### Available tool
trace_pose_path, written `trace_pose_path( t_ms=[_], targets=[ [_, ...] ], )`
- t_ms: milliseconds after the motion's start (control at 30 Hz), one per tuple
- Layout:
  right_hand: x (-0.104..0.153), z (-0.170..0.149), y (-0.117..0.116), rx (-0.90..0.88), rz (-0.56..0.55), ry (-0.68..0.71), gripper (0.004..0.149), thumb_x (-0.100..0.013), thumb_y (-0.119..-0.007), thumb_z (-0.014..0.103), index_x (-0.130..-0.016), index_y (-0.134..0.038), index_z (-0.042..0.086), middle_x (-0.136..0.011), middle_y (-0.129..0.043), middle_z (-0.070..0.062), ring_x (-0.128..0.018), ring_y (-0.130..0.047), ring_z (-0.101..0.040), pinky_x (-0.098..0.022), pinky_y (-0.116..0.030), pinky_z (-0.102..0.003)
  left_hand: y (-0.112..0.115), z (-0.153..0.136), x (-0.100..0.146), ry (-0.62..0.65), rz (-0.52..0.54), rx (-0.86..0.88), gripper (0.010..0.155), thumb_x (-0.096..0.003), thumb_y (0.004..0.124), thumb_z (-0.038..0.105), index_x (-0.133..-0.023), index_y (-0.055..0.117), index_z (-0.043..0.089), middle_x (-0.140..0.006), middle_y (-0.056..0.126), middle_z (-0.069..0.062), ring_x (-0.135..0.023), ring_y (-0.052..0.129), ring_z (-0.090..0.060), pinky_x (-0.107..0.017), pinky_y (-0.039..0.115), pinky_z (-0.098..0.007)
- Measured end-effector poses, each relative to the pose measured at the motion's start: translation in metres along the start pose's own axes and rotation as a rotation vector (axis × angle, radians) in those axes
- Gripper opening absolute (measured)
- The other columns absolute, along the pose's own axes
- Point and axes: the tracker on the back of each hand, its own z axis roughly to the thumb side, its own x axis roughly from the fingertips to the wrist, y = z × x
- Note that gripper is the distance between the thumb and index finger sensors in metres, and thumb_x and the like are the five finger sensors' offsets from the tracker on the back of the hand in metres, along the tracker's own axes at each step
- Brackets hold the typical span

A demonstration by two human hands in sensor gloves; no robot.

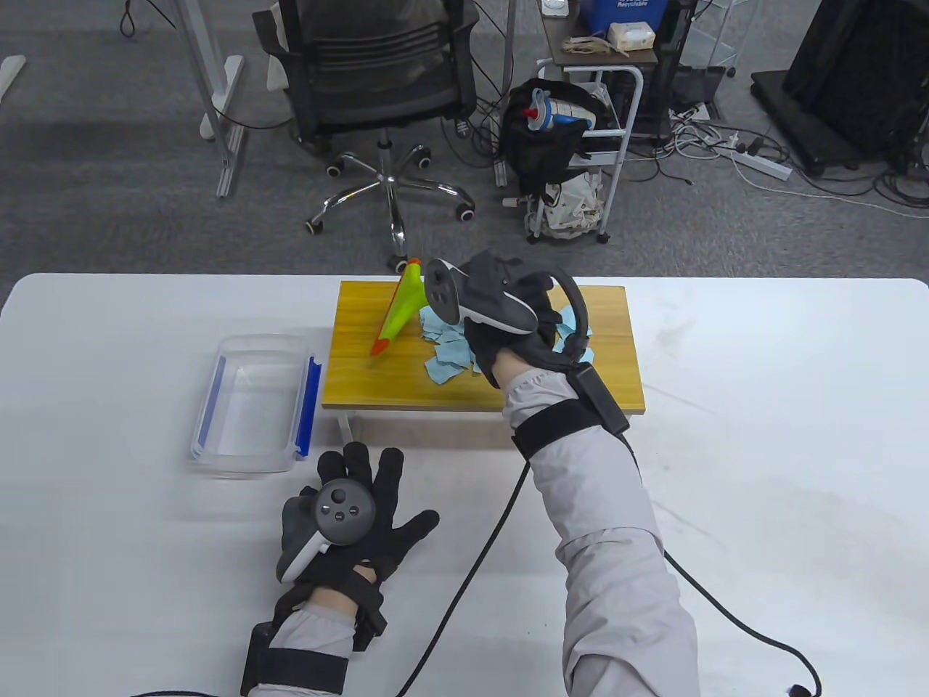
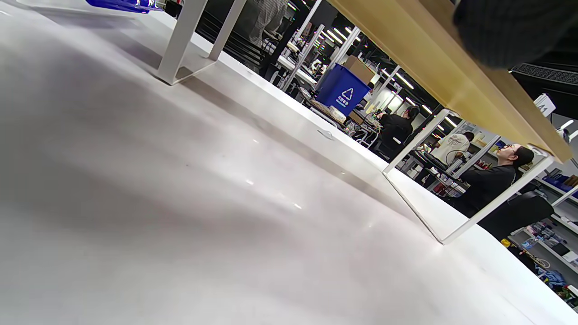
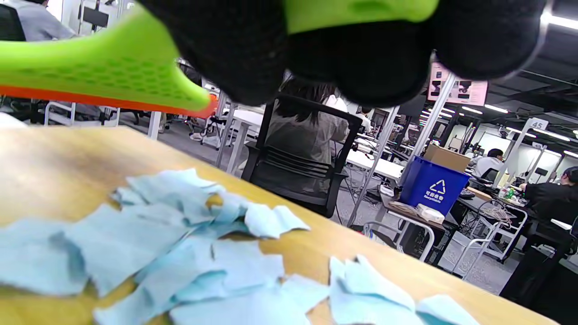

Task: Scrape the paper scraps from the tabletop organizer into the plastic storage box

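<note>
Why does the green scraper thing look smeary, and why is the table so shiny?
In the table view the green scraper is smeared at its orange tip, so it blurs. In the left wrist view the white table shows pale glare streaks. In the right wrist view the right hand is a dark, close blob; the nearest paper scraps look soft.

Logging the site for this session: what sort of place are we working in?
Probably an open-plan lab or office workspace. A black swivel chair and a cart stand on grey carpet beyond the white table, a blue recycling bin sits nearby, and people work at rows of desks under strip lights.
</note>
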Motion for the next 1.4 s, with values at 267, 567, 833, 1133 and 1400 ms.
trace_pose_path(
  t_ms=[267, 567, 833, 1133, 1400],
  targets=[
    [0.006, 0.004, -0.021, 0.136, 0.048, -0.008, 0.069, -0.043, -0.094, 0.032, -0.102, -0.058, 0.025, -0.074, -0.090, -0.015, -0.035, -0.102, -0.031, -0.028, -0.088, -0.048, -0.001, -0.001, 0.000, -0.001, 0.005, 0.004, 0.093, -0.0471, 0.069, 0.078, -0.109, 0.012, 0.040, -0.113, -0.011, -0.009, -0.099, -0.017, -0.045, -0.060, 0.002, -0.079],
    [0.014, -0.032, -0.016, 0.032, 0.192, -0.168, 0.068, -0.044, -0.094, 0.030, -0.102, -0.060, 0.022, -0.068, -0.092, -0.017, -0.027, -0.099, -0.029, -0.022, -0.086, -0.047, -0.001, -0.002, -0.001, -0.004, -0.002, 0.010, 0.093, -0.0471, 0.069, 0.078, -0.109, 0.011, 0.040, -0.113, -0.011, -0.009, -0.099, -0.017, -0.046, -0.060, 0.002, -0.079],
    [0.021, -0.044, 0.004, -0.226, 0.143, -0.098, 0.070, -0.042, -0.093, 0.019, -0.103, -0.058, 0.018, -0.079, -0.084, -0.017, -0.046, -0.093, -0.036, -0.038, -0.079, -0.057, 0.000, -0.002, -0.001, -0.001, -0.011, 0.013, 0.093, -0.0473, 0.069, 0.078, -0.109, 0.011, 0.040, -0.113, -0.011, -0.009, -0.099, -0.017, -0.045, -0.060, 0.002, -0.079],
    [0.019, -0.024, -0.010, -0.123, 0.210, 0.174, 0.057, -0.039, -0.094, 0.009, -0.091, -0.075, 0.024, -0.084, -0.082, -0.007, -0.074, -0.078, -0.041, -0.061, -0.055, -0.072, -0.001, -0.002, 0.000, -0.004, -0.007, 0.013, 0.093, -0.0473, 0.069, 0.078, -0.109, 0.011, 0.040, -0.113, -0.011, -0.009, -0.099, -0.017, -0.046, -0.060, 0.002, -0.079],
    [0.017, -0.050, -0.013, 0.046, 0.149, -0.027, 0.052, -0.042, -0.090, 0.002, -0.087, -0.077, 0.025, -0.087, -0.078, -0.008, -0.079, -0.073, -0.042, -0.065, -0.047, -0.074, -0.001, -0.002, -0.001, -0.004, -0.009, 0.019, 0.093, -0.0474, 0.069, 0.078, -0.109, 0.010, 0.040, -0.113, -0.012, -0.009, -0.099, -0.017, -0.045, -0.060, 0.002, -0.079]
  ],
)
